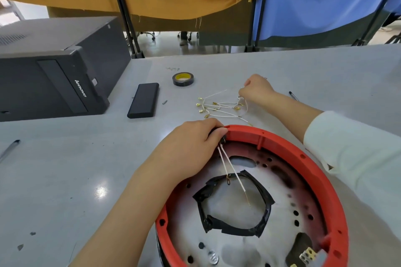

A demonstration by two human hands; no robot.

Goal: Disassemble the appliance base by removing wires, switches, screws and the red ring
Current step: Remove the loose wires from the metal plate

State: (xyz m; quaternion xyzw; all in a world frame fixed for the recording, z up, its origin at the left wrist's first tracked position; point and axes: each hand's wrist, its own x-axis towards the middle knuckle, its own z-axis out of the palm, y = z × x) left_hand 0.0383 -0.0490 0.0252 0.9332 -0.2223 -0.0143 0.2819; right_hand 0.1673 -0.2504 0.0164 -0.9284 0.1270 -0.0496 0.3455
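Left hand (191, 145) grips the red ring (303, 154)'s rim; right hand (257, 89) pinches loose white wires (221, 107).

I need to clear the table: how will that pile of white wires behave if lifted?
The white wires lie in loose curves, so they are probably floppy and light. They cross each other, so the brass terminals may snag and drag neighbours along.

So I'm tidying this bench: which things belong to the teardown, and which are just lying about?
Job: red ring, base plate, switch with two wires gripped by left hand, loose wires under right hand.
Lying about: tape roll, black case, computer, pens.
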